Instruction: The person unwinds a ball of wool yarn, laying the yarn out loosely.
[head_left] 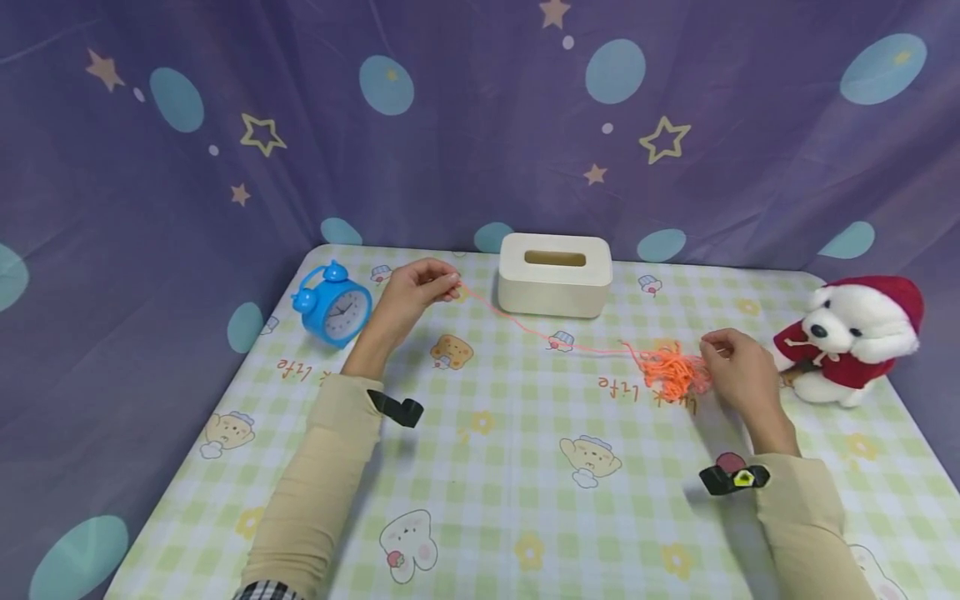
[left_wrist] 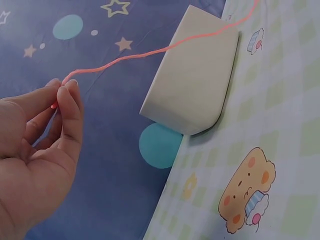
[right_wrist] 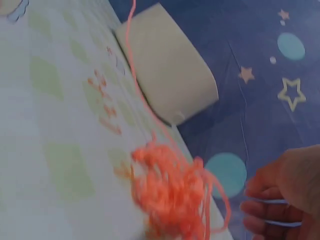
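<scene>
A single strand of orange-pink yarn [left_wrist: 145,54] is pinched by its end between the thumb and fingers of my left hand [head_left: 415,292], raised near the back of the table. From there the strand sags rightward, passing in front of a white tissue box [head_left: 555,287], to a loose tangle of orange yarn [head_left: 675,371]. Beside the tangle's right edge is my right hand [head_left: 742,375]. In the right wrist view its fingers [right_wrist: 260,207] are loosely bent with a gap to the yarn, and nothing shows between them. The tangle looks blurred there.
A blue twin-bell alarm clock [head_left: 337,308] stands at the back left, close to the left forearm. A white plush dog [head_left: 847,342] in a red hat and top sits just right of the right hand. The checked tablecloth [head_left: 487,483] covers the table, with a purple curtain behind.
</scene>
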